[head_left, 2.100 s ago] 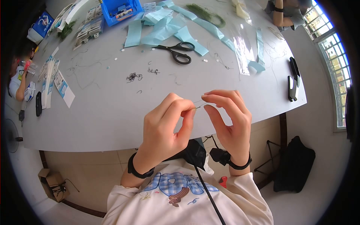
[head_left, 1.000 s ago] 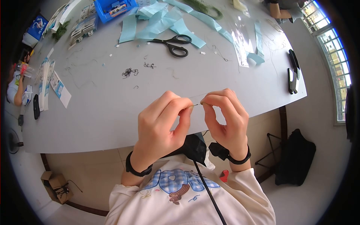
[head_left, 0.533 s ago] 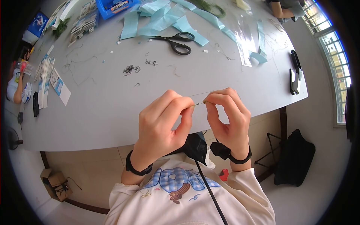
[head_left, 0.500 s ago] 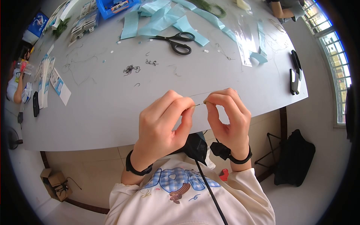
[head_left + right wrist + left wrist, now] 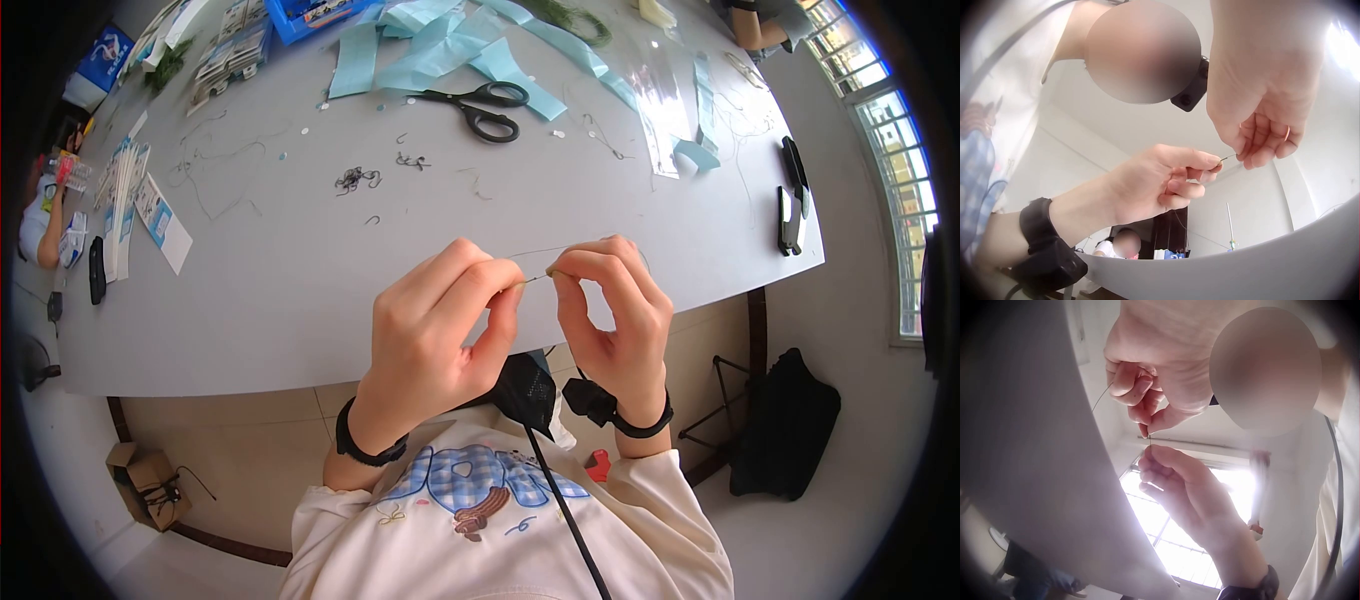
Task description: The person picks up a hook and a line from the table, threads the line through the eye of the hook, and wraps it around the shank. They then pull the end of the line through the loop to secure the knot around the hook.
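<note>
Above the table's near edge, the left hand (image 5: 435, 325) pinches a small dark piece (image 5: 533, 279) with thin line between thumb and forefinger. Facing it, the right hand (image 5: 622, 320) pinches the line's other side, thumb against forefinger; the fingertips are a short gap apart. The right wrist view shows the thin piece (image 5: 1229, 157) spanning that gap between the left hand (image 5: 1172, 178) and the right hand (image 5: 1266, 125). A fine strand loops behind the fingers in the head view. What lies inside the pinches is hidden.
On the grey table (image 5: 250, 330) lie small dark hooks (image 5: 357, 180), black scissors (image 5: 492, 110), light-blue strips (image 5: 430, 55), a plastic sleeve (image 5: 655, 125), a black stapler (image 5: 792, 195) and cards (image 5: 163, 222). A blue bin (image 5: 310, 20) stands at the back.
Since the earliest frame the right hand's thumb and forefinger have closed together on the line. Over the last half second both hands stay nearly still while the view shifts slightly.
</note>
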Demonstrator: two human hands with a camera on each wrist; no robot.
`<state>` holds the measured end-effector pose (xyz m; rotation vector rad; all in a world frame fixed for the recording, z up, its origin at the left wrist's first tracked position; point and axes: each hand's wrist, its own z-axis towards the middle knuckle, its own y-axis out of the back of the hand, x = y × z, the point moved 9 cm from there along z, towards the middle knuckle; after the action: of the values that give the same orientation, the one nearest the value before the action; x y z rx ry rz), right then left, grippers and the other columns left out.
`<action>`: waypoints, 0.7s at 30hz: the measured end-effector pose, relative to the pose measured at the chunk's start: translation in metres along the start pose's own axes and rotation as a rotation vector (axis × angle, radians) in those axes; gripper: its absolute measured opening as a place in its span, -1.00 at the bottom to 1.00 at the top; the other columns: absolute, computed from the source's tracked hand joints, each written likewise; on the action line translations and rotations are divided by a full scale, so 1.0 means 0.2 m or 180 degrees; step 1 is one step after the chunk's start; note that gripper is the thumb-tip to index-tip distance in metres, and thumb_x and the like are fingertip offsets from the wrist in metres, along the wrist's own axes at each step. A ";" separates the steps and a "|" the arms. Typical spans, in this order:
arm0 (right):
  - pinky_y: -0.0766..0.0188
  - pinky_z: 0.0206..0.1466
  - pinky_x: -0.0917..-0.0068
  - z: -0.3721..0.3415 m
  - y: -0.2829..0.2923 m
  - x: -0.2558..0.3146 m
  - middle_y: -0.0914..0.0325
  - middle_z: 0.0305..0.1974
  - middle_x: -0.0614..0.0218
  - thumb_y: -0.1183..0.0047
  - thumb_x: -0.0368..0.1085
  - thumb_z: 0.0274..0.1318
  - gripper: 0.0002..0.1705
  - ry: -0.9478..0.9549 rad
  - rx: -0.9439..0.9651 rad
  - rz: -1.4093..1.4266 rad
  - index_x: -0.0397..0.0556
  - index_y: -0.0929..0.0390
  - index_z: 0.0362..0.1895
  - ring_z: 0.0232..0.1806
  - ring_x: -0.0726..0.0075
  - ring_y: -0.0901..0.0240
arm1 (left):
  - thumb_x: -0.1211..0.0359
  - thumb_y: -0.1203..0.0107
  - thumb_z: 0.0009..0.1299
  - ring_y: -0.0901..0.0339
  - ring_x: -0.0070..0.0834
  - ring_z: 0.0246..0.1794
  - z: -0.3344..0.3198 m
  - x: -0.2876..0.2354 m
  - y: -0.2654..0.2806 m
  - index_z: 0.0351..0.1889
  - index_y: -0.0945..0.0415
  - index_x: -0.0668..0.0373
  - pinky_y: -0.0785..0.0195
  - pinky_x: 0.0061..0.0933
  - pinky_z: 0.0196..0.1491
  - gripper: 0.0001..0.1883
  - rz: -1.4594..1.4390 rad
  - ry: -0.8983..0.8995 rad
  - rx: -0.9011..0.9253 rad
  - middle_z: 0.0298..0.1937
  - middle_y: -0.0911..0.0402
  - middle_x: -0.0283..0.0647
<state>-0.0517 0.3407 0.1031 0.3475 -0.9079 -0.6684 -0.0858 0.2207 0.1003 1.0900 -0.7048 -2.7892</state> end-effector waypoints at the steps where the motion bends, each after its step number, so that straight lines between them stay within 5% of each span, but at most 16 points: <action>1: -0.24 -0.32 0.47 0.00 0.00 0.00 -0.41 -0.44 0.35 -0.04 -0.66 -0.34 -0.71 0.0011 0.0001 -0.0014 -0.11 -0.43 -0.40 -0.44 0.27 -0.32 | 0.62 -0.09 0.01 -0.32 -0.46 -0.69 0.00 0.00 0.00 -0.45 -0.44 0.20 -0.15 -0.54 -0.64 -0.83 -0.0014 0.0007 0.0000 -0.55 -0.38 -0.31; 12: -0.33 -0.27 0.50 -0.05 0.08 -0.12 -0.48 -0.36 0.29 -0.04 -0.59 -0.13 -0.72 -0.0513 -0.0257 -0.0078 -0.16 -0.49 -0.22 -0.34 0.37 -0.42 | 0.63 -0.06 0.00 -0.30 -0.50 -0.71 0.00 0.02 0.03 -0.46 -0.44 0.21 -0.12 -0.56 -0.66 -0.83 -0.0042 0.0124 -0.0085 -0.57 -0.38 -0.31; 19: -0.27 -0.06 0.30 -0.23 0.27 -0.42 -0.43 -0.14 0.19 -0.08 -0.39 -0.02 -0.72 -0.1631 -0.0129 -0.1468 -0.10 -0.45 -0.14 -0.08 0.11 -0.29 | 0.65 0.00 0.04 -0.30 -0.57 -0.65 -0.01 0.04 0.05 -0.49 -0.43 0.27 -0.06 -0.63 -0.63 -0.88 -0.0089 0.0251 -0.0064 -0.57 -0.40 -0.29; 21: -0.28 -0.08 0.34 -0.26 0.32 -0.44 -0.42 -0.23 0.21 -0.10 -0.40 -0.06 -0.72 -0.1707 -0.0124 -0.1607 -0.11 -0.45 -0.18 -0.17 0.14 -0.29 | 0.64 0.01 0.04 -0.29 -0.57 -0.65 0.01 0.03 0.05 -0.49 -0.43 0.27 -0.06 -0.63 -0.63 -0.89 -0.0134 0.0130 -0.0134 -0.57 -0.40 -0.29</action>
<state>-0.0232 0.4474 0.0533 0.3728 -1.3296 -1.2814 -0.0919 0.2116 0.1017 1.1640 -0.6234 -2.7939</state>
